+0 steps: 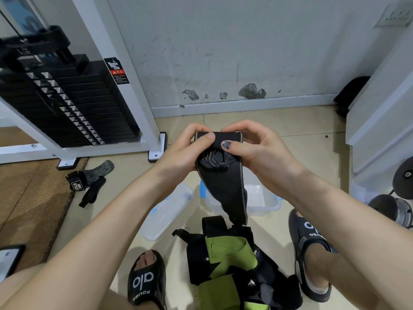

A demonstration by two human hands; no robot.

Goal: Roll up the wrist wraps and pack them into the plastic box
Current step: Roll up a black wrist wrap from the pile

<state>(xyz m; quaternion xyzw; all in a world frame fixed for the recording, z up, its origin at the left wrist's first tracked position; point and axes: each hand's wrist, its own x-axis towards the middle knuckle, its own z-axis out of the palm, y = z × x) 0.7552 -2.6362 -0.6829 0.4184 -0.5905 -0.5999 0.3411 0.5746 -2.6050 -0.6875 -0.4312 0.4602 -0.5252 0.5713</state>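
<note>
A black wrist wrap [223, 182] with grey edges hangs in front of me, its top end partly rolled. My left hand [181, 151] pinches the roll's left side, thumb on top. My right hand [257, 146] pinches the right side, thumb pressed on the roll. The loose tail dangles down over the clear plastic box [266, 202], which stands open on the floor. Its clear lid [165, 211] with blue clips lies to the box's left. A pile of black and green wrist wraps [232, 265] lies on the floor between my feet.
A weight stack machine [73, 104] with a white frame stands at the left. A black strap and a camouflage strap [89, 180] lie on the floor near it. A dumbbell [393, 206] sits at the right by white furniture. My feet wear black slides [147, 283].
</note>
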